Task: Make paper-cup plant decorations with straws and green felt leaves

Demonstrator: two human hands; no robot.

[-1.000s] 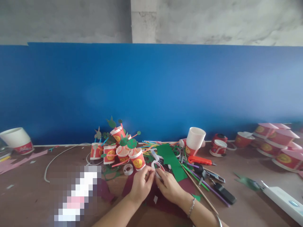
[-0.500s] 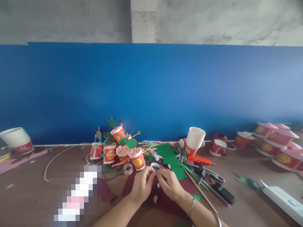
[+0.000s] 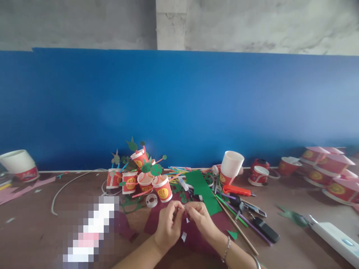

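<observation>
My left hand (image 3: 170, 224) and my right hand (image 3: 199, 219) meet fingertip to fingertip, both closed in a pinch. A tiny whitish piece (image 3: 183, 207) shows between the fingertips, too small to identify. Beneath them lies a sheet of dark maroon paper (image 3: 193, 239) with a few small white scraps (image 3: 184, 237). Just beyond my left hand stand a roll of tape (image 3: 152, 200) and a red-and-white paper cup (image 3: 163, 188) with a straw and a green paper disc. Green paper (image 3: 202, 190) lies beyond my right hand.
More decorated cups (image 3: 130, 182) crowd the back left of centre. On the right are stacked white cups (image 3: 232, 163), an orange utility knife (image 3: 238, 190), a wooden stick (image 3: 238, 226), a black key fob (image 3: 266, 229) and a white-handled tool (image 3: 336, 239). Pink-topped cups (image 3: 339, 188) stand far right.
The curved white strip seen just behind my fingertips is out of sight now. My hands stay pinched together in nearly the same place, with the fingers slightly shifted.
</observation>
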